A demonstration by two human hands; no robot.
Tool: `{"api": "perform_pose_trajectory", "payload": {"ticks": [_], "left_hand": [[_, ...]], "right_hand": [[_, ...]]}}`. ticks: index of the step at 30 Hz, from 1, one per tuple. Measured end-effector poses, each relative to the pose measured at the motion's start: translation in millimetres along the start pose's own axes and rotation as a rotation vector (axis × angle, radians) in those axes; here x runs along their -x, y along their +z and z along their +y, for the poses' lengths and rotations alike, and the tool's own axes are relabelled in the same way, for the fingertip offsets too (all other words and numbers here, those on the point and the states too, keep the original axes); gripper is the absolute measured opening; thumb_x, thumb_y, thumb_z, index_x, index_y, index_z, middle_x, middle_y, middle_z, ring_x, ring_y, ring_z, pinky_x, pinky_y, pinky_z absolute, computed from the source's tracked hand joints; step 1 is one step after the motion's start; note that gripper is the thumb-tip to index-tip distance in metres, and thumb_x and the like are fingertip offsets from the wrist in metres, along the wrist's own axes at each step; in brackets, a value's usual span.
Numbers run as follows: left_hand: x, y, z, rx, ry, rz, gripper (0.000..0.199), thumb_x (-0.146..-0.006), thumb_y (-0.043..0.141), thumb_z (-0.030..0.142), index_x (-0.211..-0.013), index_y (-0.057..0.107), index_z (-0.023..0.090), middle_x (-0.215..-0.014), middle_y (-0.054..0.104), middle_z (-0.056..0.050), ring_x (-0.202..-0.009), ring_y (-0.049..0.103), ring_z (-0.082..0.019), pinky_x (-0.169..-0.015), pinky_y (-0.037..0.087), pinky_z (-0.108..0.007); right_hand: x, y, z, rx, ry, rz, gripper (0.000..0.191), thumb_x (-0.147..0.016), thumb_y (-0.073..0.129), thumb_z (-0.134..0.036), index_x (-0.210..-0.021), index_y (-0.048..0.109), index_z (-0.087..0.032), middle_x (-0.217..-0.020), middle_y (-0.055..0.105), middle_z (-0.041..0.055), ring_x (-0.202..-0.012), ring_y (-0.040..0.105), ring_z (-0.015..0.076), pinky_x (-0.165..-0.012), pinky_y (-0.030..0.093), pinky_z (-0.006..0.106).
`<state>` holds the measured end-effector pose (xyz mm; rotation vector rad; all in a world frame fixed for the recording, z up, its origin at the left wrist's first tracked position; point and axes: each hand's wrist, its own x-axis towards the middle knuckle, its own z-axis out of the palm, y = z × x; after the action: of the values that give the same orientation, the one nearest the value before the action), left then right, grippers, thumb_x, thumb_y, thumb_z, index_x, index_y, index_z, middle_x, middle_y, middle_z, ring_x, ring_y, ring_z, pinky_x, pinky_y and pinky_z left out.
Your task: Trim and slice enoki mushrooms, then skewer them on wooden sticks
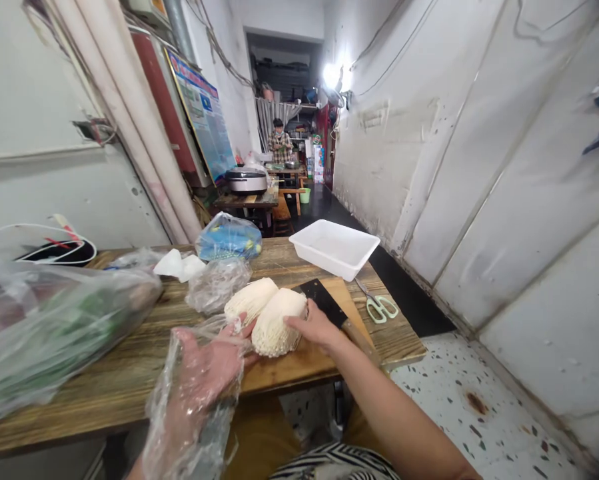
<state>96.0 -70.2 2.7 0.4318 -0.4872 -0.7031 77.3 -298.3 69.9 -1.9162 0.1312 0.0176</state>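
Note:
Two pale, stringy mushroom bundles lie side by side on a wooden cutting board (274,373): a rear left bundle (250,299) and a front right bundle (279,323). My right hand (315,325) grips the right side of the front bundle, thumb on top. Clear plastic wrap (166,413) hangs over my left hand (209,363), which has its palm up and fingers spread beside the bundles' left side. Behind my right hand, a dark cleaver (322,300) rests flat on the board, its wooden handle (359,341) partly under my wrist.
A white tray (335,247) stands behind the board, with green-handled scissors (382,309) to the right. Plastic bags, one holding greens (74,320) and one blue (229,239), lie leftward. Farther back, a person (280,143) stands at another table.

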Motion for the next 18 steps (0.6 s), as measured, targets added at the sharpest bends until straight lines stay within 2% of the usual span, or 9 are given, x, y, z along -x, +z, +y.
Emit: {"api": "perform_pose_trajectory", "payload": {"ticks": [2,5,8,10,11,12,13,16,18], "left_hand": [[3.2,4.0,-1.0,-0.059,0.002,0.136,0.111,-0.050,0.028,0.100,-0.131,0.057,0.029,-0.141,0.056,-0.008,-0.135,0.044,-0.034,-0.103,0.044,-0.053],[14.2,24.8,3.8,-0.147,0.010,0.409,0.111,-0.048,0.029,0.101,-0.126,0.061,0.029,-0.142,0.055,-0.005,-0.140,0.038,-0.032,-0.097,0.052,-0.048],[26.6,65.5,12.3,-0.193,0.034,0.624,0.114,-0.043,0.030,0.102,-0.121,0.065,0.027,-0.144,0.053,-0.004,-0.145,0.028,-0.030,-0.090,0.057,-0.040],[25.5,100.4,13.6,-0.244,0.080,0.674,0.113,-0.043,0.033,0.102,-0.120,0.067,0.026,-0.146,0.050,-0.003,-0.145,0.027,-0.029,-0.091,0.058,-0.039],[20.0,118.0,11.7,-0.280,0.119,0.680,0.110,-0.046,0.036,0.101,-0.120,0.066,0.025,-0.146,0.050,-0.004,-0.144,0.030,-0.029,-0.094,0.057,-0.039],[11.0,134.4,8.2,-0.314,0.146,0.688,0.104,-0.050,0.042,0.098,-0.119,0.067,0.024,-0.144,0.053,-0.006,-0.142,0.035,-0.029,-0.097,0.055,-0.038],[-1.0,149.0,3.4,-0.350,0.186,0.712,0.091,-0.056,0.051,0.091,-0.114,0.069,0.024,-0.139,0.058,-0.007,-0.138,0.042,-0.029,-0.099,0.054,-0.037],[-44.1,180.0,-16.1,-0.507,0.325,0.728,0.040,-0.073,0.072,0.055,-0.103,0.070,0.028,-0.117,0.071,-0.003,-0.118,0.061,-0.023,-0.094,0.056,-0.031],[-67.6,191.6,-30.7,-0.614,0.350,0.636,0.033,-0.078,0.072,0.041,-0.109,0.068,0.031,-0.106,0.073,-0.002,-0.099,0.069,-0.020,-0.082,0.059,-0.028]], "right_hand": [[1.4,-23.8,-9.2,0.232,0.012,-0.099,0.068,-0.076,0.070,-0.043,-0.132,0.051,-0.010,-0.129,0.061,0.0180,-0.116,0.060,0.0297,-0.100,0.044,0.040],[3.4,-54.3,-20.4,0.539,-0.014,-0.119,0.071,-0.087,0.060,-0.045,-0.141,0.042,-0.004,-0.128,0.060,0.0233,-0.117,0.059,0.0333,-0.098,0.044,0.042],[15.9,-71.6,-26.7,0.661,-0.052,-0.007,0.065,-0.094,0.047,-0.048,-0.143,0.040,-0.007,-0.122,0.063,0.0232,-0.114,0.060,0.0349,-0.094,0.045,0.045],[32.7,-72.6,-30.2,0.579,-0.118,0.061,0.060,-0.095,0.045,-0.051,-0.142,0.042,-0.013,-0.122,0.063,0.0199,-0.111,0.061,0.0327,-0.092,0.046,0.045],[43.2,-69.8,-31.9,0.488,-0.156,0.046,0.061,-0.093,0.048,-0.052,-0.142,0.042,-0.016,-0.124,0.062,0.0184,-0.109,0.062,0.0306,-0.091,0.047,0.043],[54.5,-65.1,-33.3,0.370,-0.177,-0.025,0.066,-0.091,0.052,-0.055,-0.144,0.040,-0.018,-0.128,0.060,0.0175,-0.106,0.064,0.0282,-0.089,0.049,0.041],[66.2,-59.0,-34.2,0.232,-0.168,-0.154,0.076,-0.086,0.058,-0.057,-0.148,0.034,-0.020,-0.133,0.056,0.0174,-0.100,0.066,0.0256,-0.084,0.051,0.038],[97.6,-38.1,-31.3,-0.217,0.021,-0.774,0.109,-0.068,0.076,-0.060,-0.153,0.016,-0.030,-0.143,0.046,0.0186,-0.080,0.070,0.0197,-0.067,0.055,0.033],[110.0,-30.5,-24.3,-0.494,0.162,-1.114,0.114,-0.059,0.083,-0.057,-0.150,0.020,-0.032,-0.139,0.051,0.0167,-0.076,0.071,0.0190,-0.068,0.056,0.034]]}}
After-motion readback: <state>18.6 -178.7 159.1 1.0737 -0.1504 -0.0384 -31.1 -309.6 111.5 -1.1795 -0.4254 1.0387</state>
